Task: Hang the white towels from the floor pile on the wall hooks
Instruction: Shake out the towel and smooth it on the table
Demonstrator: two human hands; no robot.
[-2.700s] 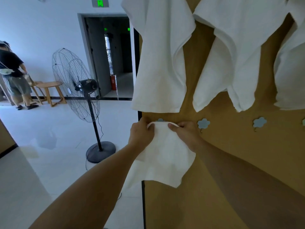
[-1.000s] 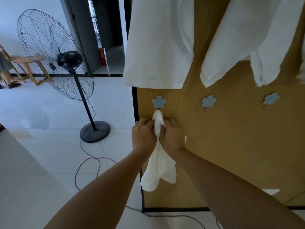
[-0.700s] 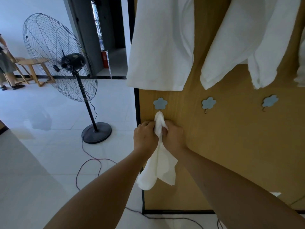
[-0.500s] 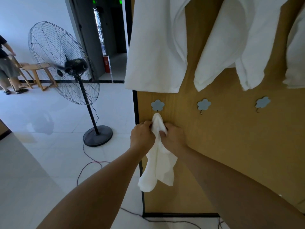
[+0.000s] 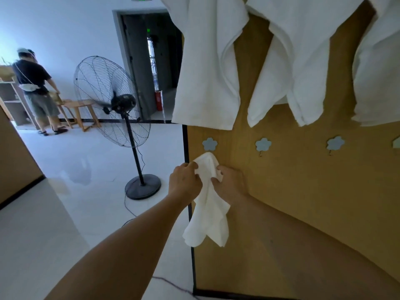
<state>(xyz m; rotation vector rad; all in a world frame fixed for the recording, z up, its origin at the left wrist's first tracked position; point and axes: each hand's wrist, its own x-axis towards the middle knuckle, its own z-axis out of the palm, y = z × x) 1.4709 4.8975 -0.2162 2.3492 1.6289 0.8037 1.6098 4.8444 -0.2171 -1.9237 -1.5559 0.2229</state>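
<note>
Towel [image 5: 208, 204], small and white, held bunched against the wood panel [image 5: 303, 202] by both hands. Left hand [image 5: 185, 184] grips its left side, fingers curled into the cloth; right hand [image 5: 229, 185] pinches its right side, thumb on the fabric. Top of the towel sits right under the leftmost hook [image 5: 209, 144] of the lower row, touching or nearly touching its peg; whether it is caught on the peg cannot be told. Lower part of the towel hangs free below the hands in two loose points.

Lower row: flower-shaped blue hooks, second hook [image 5: 263, 145] and third hook [image 5: 335, 143] bare. Upper row: hung towels [image 5: 207, 68], large and white, drape down to just above the lower hooks.

Left of the panel: standing fan [image 5: 112, 102] on a round base, on the pale tiled floor [image 5: 65, 213], cable trailing. Dark doorway [image 5: 151, 66] behind it. A person [image 5: 35, 89] stands far left beside a wooden stool [image 5: 80, 111].
</note>
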